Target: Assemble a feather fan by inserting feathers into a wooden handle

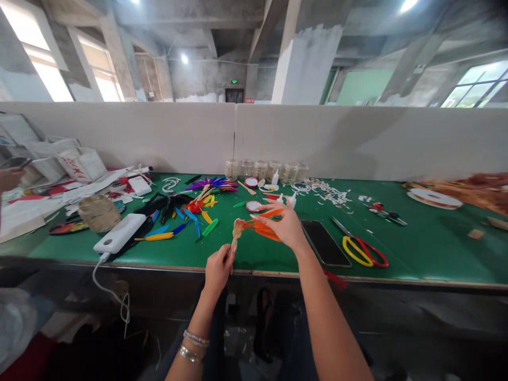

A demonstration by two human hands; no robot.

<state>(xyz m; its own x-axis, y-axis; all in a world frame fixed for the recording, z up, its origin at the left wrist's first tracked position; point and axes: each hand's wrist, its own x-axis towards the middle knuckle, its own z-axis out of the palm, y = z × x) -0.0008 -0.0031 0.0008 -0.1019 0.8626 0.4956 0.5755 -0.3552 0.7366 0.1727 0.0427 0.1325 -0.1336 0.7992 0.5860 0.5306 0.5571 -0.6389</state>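
Note:
My left hand [217, 269] is closed round the handle of a small pale wooden stick with a rounded head [237, 227], held upright just above the table's front edge. Orange feathers [266, 229] fan out to the right from that head. The fingers of my right hand [286, 226] are closed on the feathers' outer part; exactly how they grip is partly hidden. Behind my hands lie a red-rimmed white lid [253, 206] and white-capped glue bottles [291, 200]. To the left are loose coloured feathers [190, 216] and a purple feather fan [214, 184].
A black phone [325, 243] and yellow-and-red-handled scissors [363, 248] lie right of my hands. On the left is a white power bank [119, 233] with a cable hanging over the edge. Glass jars [261, 170] stand along the white partition [166, 135]. Another person's hand [11, 179] shows far left.

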